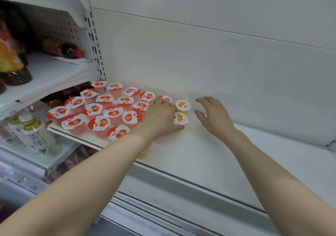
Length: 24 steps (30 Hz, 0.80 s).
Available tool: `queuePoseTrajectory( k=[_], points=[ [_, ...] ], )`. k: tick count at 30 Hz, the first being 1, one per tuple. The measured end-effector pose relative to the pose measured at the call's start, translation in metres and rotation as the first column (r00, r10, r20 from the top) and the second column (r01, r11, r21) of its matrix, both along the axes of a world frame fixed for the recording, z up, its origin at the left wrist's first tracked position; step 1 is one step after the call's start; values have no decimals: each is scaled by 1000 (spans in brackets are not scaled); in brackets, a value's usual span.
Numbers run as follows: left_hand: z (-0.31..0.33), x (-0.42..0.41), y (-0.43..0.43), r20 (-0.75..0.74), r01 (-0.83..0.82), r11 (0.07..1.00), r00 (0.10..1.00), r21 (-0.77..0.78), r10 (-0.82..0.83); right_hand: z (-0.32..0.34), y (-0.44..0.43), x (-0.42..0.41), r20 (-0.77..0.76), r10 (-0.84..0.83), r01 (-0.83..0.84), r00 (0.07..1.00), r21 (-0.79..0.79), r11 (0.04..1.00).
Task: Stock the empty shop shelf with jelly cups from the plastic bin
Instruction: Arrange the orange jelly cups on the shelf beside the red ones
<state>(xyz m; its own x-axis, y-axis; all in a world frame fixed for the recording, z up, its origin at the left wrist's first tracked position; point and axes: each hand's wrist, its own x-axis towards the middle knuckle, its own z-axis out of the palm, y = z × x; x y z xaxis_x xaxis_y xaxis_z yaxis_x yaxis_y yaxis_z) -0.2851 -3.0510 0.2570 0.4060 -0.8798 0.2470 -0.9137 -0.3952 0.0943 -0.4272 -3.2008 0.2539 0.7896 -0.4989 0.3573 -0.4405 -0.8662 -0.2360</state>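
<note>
Left grip (160, 115) round orange jelly cup (180, 118), right grip (214, 115) wide — palm down

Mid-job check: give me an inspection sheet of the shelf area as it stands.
Surface: white shelf, partly stocked.
Job's things: strawberry jelly cups in rows at left; far orange jelly cup and near orange jelly cup beside them; another orange cup part-hidden under left forearm; bin not in view.
Clutter: nothing seen.
Hands: left hand grips near orange jelly cup, thumb curled round it; right hand open over shelf.
Cables: nothing seen.
Surroundings: bottles on neighbouring shelves at left.
</note>
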Motion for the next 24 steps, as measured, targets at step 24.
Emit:
queuePoseTrajectory(
  k=[24],
  points=[
    [20, 98, 263, 179, -20, 961, 981, -276, 72, 39, 214, 76, 2, 192, -185, 981, -263, 947]
  ],
)
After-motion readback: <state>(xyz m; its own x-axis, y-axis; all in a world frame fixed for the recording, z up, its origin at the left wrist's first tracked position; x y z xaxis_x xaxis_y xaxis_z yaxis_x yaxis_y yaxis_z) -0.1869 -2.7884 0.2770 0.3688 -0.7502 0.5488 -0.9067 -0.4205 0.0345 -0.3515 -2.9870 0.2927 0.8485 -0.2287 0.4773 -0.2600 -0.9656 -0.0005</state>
